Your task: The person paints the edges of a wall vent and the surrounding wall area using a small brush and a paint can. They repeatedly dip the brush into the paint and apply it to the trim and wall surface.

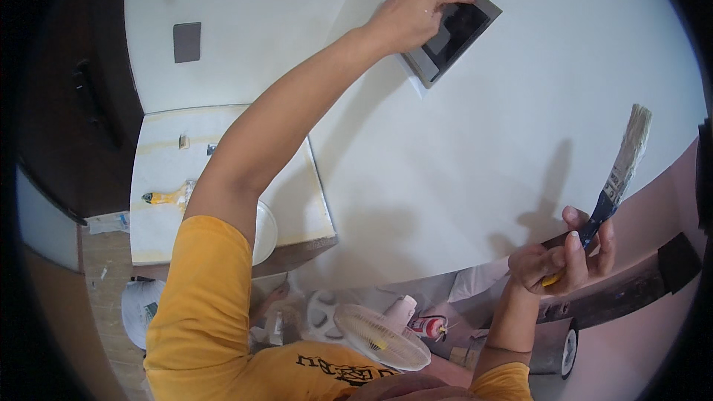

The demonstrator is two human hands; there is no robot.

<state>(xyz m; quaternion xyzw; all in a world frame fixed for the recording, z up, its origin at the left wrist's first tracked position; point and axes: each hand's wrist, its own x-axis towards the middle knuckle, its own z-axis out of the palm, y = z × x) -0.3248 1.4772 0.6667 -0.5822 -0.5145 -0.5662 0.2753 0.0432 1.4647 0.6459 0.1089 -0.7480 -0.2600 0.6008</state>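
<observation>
My left hand point(409, 14) reaches up to a dark, glossy rectangular panel point(462, 30) in a grey frame on the white wall. Its fingers touch the upper part of the panel and frame; whether they grip anything is hard to tell. In my right hand point(568, 262), at the right, is a flat paintbrush point(626, 150) with a dark handle and whitish bristles pointing up. A second paintbrush point(164, 197), with a yellow handle, lies on a white surface point(161, 239) at the left, its bristle end partly behind my left arm. A round white lid or container point(267, 234) is beside that arm.
A grey rectangular plate point(187, 42) is on the upper left wall, right of a dark door point(61, 106). Below are a fan point(381, 337), a fire extinguisher point(428, 327) and a black cylindrical container point(554, 348). Another person's white cap point(139, 312) shows at lower left.
</observation>
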